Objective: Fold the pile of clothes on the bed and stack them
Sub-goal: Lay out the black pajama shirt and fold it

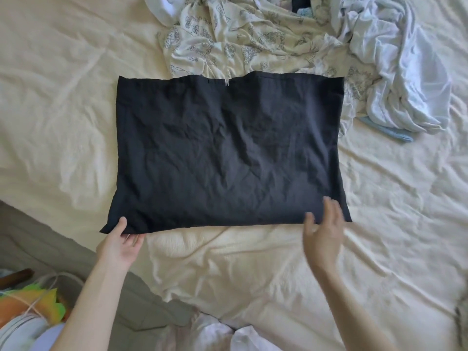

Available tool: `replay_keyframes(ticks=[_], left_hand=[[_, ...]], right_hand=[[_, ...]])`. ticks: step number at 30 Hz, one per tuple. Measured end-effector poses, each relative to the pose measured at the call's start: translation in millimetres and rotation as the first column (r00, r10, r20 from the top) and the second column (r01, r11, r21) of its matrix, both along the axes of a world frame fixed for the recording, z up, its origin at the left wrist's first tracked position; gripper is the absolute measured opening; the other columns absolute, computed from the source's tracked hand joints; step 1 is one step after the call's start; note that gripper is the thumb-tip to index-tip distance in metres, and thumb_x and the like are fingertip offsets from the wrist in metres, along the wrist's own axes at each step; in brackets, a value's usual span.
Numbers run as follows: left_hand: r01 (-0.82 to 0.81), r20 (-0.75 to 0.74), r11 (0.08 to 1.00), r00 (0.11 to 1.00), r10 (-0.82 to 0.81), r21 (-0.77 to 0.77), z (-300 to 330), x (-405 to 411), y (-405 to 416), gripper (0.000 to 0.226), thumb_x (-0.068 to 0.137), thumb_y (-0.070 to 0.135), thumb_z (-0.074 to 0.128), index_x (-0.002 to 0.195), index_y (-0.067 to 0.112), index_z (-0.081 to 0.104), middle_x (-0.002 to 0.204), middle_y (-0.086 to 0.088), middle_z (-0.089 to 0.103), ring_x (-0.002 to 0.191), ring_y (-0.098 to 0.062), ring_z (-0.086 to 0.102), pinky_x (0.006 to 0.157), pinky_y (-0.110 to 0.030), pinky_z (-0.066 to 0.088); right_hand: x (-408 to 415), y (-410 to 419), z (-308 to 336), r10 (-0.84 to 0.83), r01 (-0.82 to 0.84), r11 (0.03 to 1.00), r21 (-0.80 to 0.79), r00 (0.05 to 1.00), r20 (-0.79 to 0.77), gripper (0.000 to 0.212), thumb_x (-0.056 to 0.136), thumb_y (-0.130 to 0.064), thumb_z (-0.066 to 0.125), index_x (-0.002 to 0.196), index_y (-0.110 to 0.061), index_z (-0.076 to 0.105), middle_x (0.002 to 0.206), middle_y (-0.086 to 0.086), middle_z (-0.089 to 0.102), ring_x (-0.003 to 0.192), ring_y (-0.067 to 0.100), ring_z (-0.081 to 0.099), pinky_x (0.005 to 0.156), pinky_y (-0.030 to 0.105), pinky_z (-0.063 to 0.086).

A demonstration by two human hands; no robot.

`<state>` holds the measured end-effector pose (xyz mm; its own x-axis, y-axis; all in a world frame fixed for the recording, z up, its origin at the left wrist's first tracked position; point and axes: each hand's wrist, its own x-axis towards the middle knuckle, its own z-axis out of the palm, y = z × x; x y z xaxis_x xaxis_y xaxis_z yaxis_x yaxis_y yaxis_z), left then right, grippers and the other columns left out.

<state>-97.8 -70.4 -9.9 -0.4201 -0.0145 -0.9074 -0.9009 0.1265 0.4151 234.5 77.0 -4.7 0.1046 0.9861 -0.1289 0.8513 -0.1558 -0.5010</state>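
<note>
Head view looks down on a black cloth [228, 153] spread flat as a wide rectangle in the middle of the bed [63, 84], creased all over, with a small white zipper pull at its far edge. The left hand [119, 245] pinches the near left corner of the cloth, thumb on top and fingers tucked under the edge. The right hand [323, 230] is at the near right corner, fingers straight and spread, its grip released; it is blurred, and whether the fingertips touch the cloth cannot be told.

Just beyond the far edge of the cloth lies a heap of unfolded laundry: a cream sheet with a blue flower print [243, 39], partly under the cloth's far edge, and to its right a bundle of pale white fabric [395, 72] with a light blue piece [390, 131] showing at its near side. A cream bedsheet covers the bed, wrinkled. At the lower left, off the bed, are some coloured objects [33, 307] and a white cord.
</note>
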Motion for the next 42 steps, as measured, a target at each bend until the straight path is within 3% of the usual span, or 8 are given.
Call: replay_keyframes(ticks=[4,10,15,21,24,28,33,42], left_hand=[[-0.020,-0.024,0.999,1.000,0.019,-0.040,8,13,0,0.026,0.098,0.014,0.047,0.123,0.005,0.048,0.127,-0.008,0.051,0.118,-0.021,0.050,0.103,-0.036,0.041],[0.124,-0.323,0.989,0.935,-0.145,-0.085,47,34,26,0.018,0.096,0.009,0.049,0.113,0.014,0.055,0.122,-0.005,0.057,0.114,-0.021,0.057,0.095,-0.038,0.048],[0.454,-0.685,0.873,0.581,-0.440,-0.177,88,85,89,0.012,0.094,0.011,0.051,0.087,0.020,0.049,0.095,0.003,0.060,0.091,-0.014,0.059,0.084,-0.036,0.049],[0.740,-0.793,0.488,-0.100,-0.600,-0.463,91,198,186,0.011,0.093,0.017,0.052,0.086,0.016,0.044,0.070,0.014,0.050,0.067,-0.014,0.051,0.063,-0.027,0.040],[0.806,-0.727,0.200,-0.357,-0.586,-0.557,68,258,196,0.014,0.093,0.017,0.052,0.105,0.012,0.057,0.100,-0.001,0.066,0.096,-0.026,0.061,0.078,-0.036,0.048],[0.680,-0.485,-0.226,-0.680,-0.550,-0.697,14,288,163,0.043,0.093,0.020,0.054,0.135,0.016,0.047,0.151,0.000,0.034,0.143,-0.017,0.019,0.116,-0.040,0.014],[0.471,-0.260,-0.127,-0.669,-0.697,-0.873,-11,244,114,0.070,0.072,0.008,0.078,0.135,0.011,0.049,0.147,-0.015,0.038,0.138,-0.038,0.030,0.107,-0.059,0.027],[0.458,-0.321,-0.102,-0.749,-0.580,-0.883,-24,218,93,0.088,0.062,-0.037,0.048,0.138,0.007,0.045,0.146,-0.017,0.039,0.135,-0.040,0.032,0.102,-0.053,0.041]], right_hand=[[-62,-46,-8,0.630,-0.627,0.776,-0.069,0.770,0.099,0.053,0.081,-0.013,0.069,0.132,-0.012,0.053,0.141,0.013,0.047,0.133,0.033,0.041,0.106,0.055,0.030],[-94,-42,-26,0.794,-0.697,0.524,-0.490,0.607,-0.015,0.055,0.100,-0.033,0.036,0.151,-0.023,0.017,0.160,0.002,0.002,0.147,0.020,-0.004,0.116,0.047,-0.005],[-69,-14,12,0.067,-0.461,0.672,-0.579,0.817,-0.573,0.041,0.100,-0.035,0.041,0.138,-0.022,0.048,0.143,-0.007,0.046,0.136,0.009,0.036,0.112,0.027,0.027],[21,49,41,-0.576,-0.211,0.707,-0.675,0.382,-0.722,0.047,0.096,-0.051,0.040,0.132,-0.022,0.047,0.121,-0.004,0.061,0.112,0.012,0.059,0.092,0.034,0.051],[62,88,32,-0.666,-0.140,0.697,-0.703,0.238,-0.707,0.051,0.093,-0.058,0.040,0.125,-0.021,0.050,0.118,-0.002,0.064,0.105,0.015,0.065,0.079,0.034,0.056],[86,108,2,-0.704,-0.052,0.633,-0.772,0.377,-0.602,0.039,0.090,-0.049,0.055,0.110,-0.016,0.060,0.117,0.002,0.064,0.099,0.022,0.066,0.066,0.033,0.056],[90,114,-21,-0.680,0.126,0.626,-0.770,0.571,-0.459,0.015,0.089,-0.009,0.062,0.103,-0.007,0.057,0.113,0.010,0.060,0.096,0.026,0.063,0.060,0.028,0.056],[123,86,-13,-0.283,0.036,0.868,-0.495,0.855,-0.434,0.010,0.089,-0.013,0.054,0.083,-0.017,0.060,0.089,0.000,0.065,0.085,0.018,0.066,0.071,0.031,0.056]])
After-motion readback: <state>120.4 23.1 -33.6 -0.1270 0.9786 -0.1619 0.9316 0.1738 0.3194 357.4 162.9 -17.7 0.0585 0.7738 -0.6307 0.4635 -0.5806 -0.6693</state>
